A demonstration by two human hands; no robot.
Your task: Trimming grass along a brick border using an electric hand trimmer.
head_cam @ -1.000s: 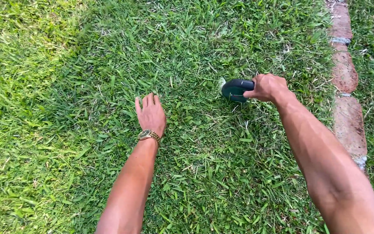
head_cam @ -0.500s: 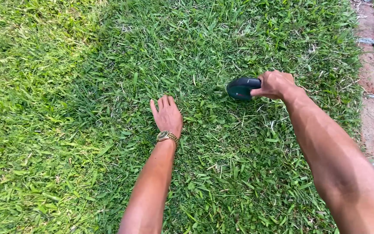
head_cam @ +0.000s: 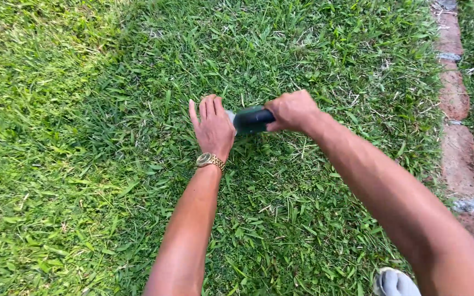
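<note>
Dark green handheld grass trimmer [head_cam: 252, 119] sits low on the lawn [head_cam: 111, 164], near the middle of the grass patch and well apart from the brick edging [head_cam: 456, 131] along the lawn's right edge. The right hand [head_cam: 291, 111] holds it in a closed grip, fingers wrapped round its rear end, so the tool's body sticks out leftward from the fist. The left hand [head_cam: 213, 127] lies flat on the grass, fingers straight and together, just beside the trimmer's front tip. A gold wristwatch [head_cam: 210, 160] circles the left wrist.
</note>
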